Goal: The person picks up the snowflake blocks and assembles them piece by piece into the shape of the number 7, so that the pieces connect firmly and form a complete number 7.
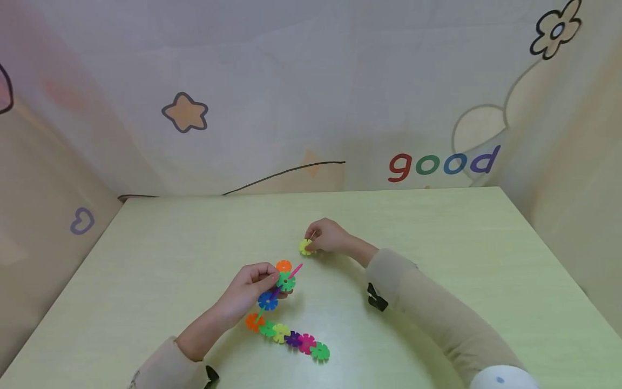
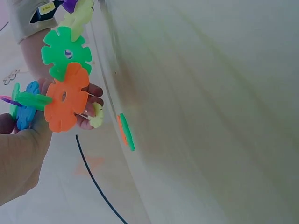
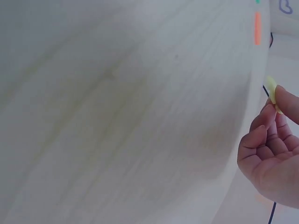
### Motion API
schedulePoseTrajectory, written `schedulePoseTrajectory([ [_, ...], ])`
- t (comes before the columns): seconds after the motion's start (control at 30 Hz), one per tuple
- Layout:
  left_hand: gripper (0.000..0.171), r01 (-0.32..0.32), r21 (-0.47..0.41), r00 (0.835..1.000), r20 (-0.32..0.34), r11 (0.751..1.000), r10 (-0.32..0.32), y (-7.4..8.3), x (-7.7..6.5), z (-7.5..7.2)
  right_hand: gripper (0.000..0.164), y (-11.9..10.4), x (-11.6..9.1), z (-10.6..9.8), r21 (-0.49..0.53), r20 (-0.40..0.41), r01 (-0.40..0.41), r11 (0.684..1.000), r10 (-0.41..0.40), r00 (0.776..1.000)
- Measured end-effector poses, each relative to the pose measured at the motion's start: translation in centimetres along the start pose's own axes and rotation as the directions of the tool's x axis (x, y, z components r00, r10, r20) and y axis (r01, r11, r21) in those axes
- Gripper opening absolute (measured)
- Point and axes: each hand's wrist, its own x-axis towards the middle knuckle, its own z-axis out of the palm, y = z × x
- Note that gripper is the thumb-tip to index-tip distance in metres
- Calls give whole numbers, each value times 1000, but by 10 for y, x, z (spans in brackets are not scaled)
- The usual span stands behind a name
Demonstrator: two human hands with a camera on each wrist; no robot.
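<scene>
My left hand (image 1: 255,283) grips a chain of interlocked plastic flower-shaped discs. Near its fingers are a green disc (image 1: 286,281), a pink disc (image 1: 296,270) seen edge-on and a blue disc (image 1: 268,301). From an orange disc (image 1: 255,322) the chain runs toward the right, through a yellow disc (image 1: 281,333) and a pink one, to a green end disc (image 1: 320,351). My right hand (image 1: 329,236) pinches a single yellow disc (image 1: 305,247) between thumb and fingers, apart from the chain. Another orange disc (image 1: 284,265) shows beyond the left fingertips; whether it joins the chain, I cannot tell.
Both hands are over a pale wood-grain table (image 1: 437,232). A printed cloth (image 1: 272,81) with a star, a flower and the word "good" rises behind it and along the sides. In the left wrist view, orange and green edges (image 2: 125,132) show side by side beyond the hand.
</scene>
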Motion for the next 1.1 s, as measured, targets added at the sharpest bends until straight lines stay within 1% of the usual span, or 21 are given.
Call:
schedulePoseTrajectory([
  [0.2, 20, -12, -3, 1000, 4, 1000, 12, -3, 4, 0, 16, 0, -11, -5, 93, 6, 41, 995, -42, 999],
  [0.37, 19, -11, -3, 1000, 1, 1000, 11, -5, 6, 0, 15, -2, -23, -8, 205, 32, 58, 977, -66, 997],
  [0.47, 19, -13, 2, 1000, 3, 1000, 13, -5, 6, 1, 13, -4, -31, -9, 251, 48, 77, 965, -92, 995],
  [0.63, 20, -12, 13, 1000, 7, 1000, 12, -4, 7, 2, 13, -9, -46, -13, 281, 47, 126, 951, -145, 988],
  [0.73, 19, -8, 14, 1000, 7, 1000, 8, -3, 7, 2, 14, -12, -55, -17, 295, 39, 145, 944, -163, 986],
  [0.93, 19, -3, 16, 1000, 10, 1000, 3, -2, 8, 3, 15, -19, -70, -22, 332, 36, 169, 928, -192, 981],
  [1.1, 19, 5, 15, 1000, 10, 1000, -5, -1, 8, 4, 15, -25, -80, -22, 352, 37, 164, 922, -189, 981],
])
